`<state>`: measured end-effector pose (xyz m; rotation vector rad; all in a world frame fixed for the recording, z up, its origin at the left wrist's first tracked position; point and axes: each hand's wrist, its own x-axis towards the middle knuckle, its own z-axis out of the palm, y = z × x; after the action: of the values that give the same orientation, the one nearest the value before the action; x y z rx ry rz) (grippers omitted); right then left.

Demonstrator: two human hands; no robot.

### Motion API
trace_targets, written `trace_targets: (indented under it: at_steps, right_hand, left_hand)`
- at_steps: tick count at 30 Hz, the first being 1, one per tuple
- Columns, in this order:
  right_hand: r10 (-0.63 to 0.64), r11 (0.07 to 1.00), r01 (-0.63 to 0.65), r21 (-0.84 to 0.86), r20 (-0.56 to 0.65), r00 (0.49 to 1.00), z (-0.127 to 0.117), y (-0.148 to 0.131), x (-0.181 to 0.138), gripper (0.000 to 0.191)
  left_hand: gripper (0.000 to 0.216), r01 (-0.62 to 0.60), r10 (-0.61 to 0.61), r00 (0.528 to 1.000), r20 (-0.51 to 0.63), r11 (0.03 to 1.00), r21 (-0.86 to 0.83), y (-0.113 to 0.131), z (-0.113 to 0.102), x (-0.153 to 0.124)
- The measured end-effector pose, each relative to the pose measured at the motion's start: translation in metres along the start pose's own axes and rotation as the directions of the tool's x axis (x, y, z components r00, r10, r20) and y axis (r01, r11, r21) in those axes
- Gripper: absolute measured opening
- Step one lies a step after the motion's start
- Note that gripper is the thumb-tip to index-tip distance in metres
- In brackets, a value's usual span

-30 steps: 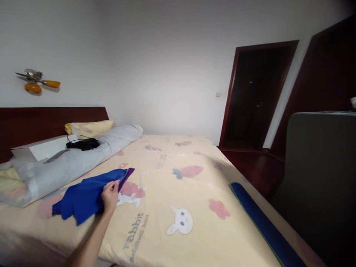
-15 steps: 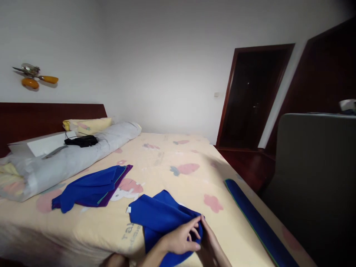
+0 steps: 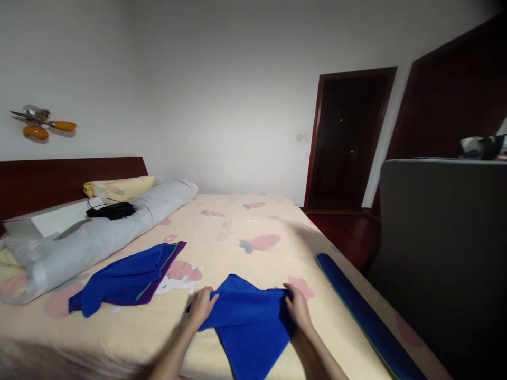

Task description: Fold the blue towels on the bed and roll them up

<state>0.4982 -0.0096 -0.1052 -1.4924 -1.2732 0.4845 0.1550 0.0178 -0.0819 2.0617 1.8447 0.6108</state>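
Note:
A blue cloth (image 3: 247, 322) lies on the bed's pale yellow sheet (image 3: 237, 248) right in front of me. My left hand (image 3: 200, 307) grips its left upper corner, fingers closed on the fabric. My right hand (image 3: 298, 307) pinches its right upper corner. The cloth is stretched between the two hands. A second blue garment with a purple edge (image 3: 127, 278) lies flat on the sheet to the left, apart from both hands.
A long blue strip (image 3: 364, 316) lies along the bed's right edge. A rolled grey quilt (image 3: 99, 237) with a black item (image 3: 111, 210) and a white box (image 3: 51, 221) sits by the headboard. A grey chair back (image 3: 443, 253) stands at right, a dark door (image 3: 344, 142) behind.
My left hand let go of the purple-edged garment. Both hands then took up a second blue cloth near me and have now spread apart along its top edge.

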Motion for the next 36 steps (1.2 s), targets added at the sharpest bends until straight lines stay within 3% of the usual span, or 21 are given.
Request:
trace_targets:
  at_steps: [3,6,8,10,13,18,22,26,31,36]
  right_hand:
    - [-0.149,0.980,0.138,-0.142,-0.066,0.987,0.011,-0.015,-0.014,0.037]
    - [-0.261,0.956,0.282,-0.079,0.213,0.942,0.032,-0.040,-0.038,0.033]
    - [-0.225,0.973,0.225,0.047,0.402,0.888,0.050,-0.053,-0.051,0.036]
    - [-0.160,0.987,0.143,0.072,0.459,0.874,0.065,-0.060,-0.057,0.037]
    - [-0.080,0.996,0.088,0.001,0.439,0.895,0.081,-0.058,-0.060,0.027]
    - [-0.017,0.995,0.056,-0.079,0.429,0.903,0.088,-0.051,-0.061,0.016]
    - [0.009,0.997,0.019,-0.070,0.378,0.926,0.091,-0.051,-0.061,0.019]
    - [0.043,0.996,-0.071,0.061,0.368,0.929,0.093,-0.046,-0.059,0.020]
    - [0.104,0.953,-0.211,0.219,0.415,0.904,0.090,-0.038,-0.060,0.041]
    - [0.130,0.947,-0.230,0.223,0.390,0.912,0.083,-0.041,-0.060,0.034]
  left_hand:
    - [0.022,-0.033,0.036,0.999,0.031,0.994,-0.102,0.010,0.004,-0.002]
    - [0.024,-0.084,0.096,0.994,0.054,0.979,-0.188,0.030,0.019,-0.012]
    - [0.028,-0.123,0.153,0.984,0.088,0.953,-0.276,0.043,0.036,-0.023]
    - [0.030,-0.144,0.202,0.973,0.111,0.909,-0.391,0.052,0.053,-0.032]
    - [0.023,-0.083,0.165,0.982,0.094,0.820,-0.566,0.055,0.071,-0.037]
    - [0.023,0.079,0.016,0.993,0.120,0.664,-0.743,0.046,0.078,-0.033]
    - [0.032,0.091,-0.023,0.995,0.102,0.664,-0.742,0.044,0.081,-0.030]
    - [0.037,0.100,-0.085,0.995,0.058,0.678,-0.728,0.044,0.083,-0.025]
    - [0.043,0.092,-0.021,0.994,0.105,0.659,-0.747,0.051,0.079,-0.020]
    - [0.044,0.069,0.026,0.993,0.112,0.647,-0.759,0.057,0.075,-0.021]
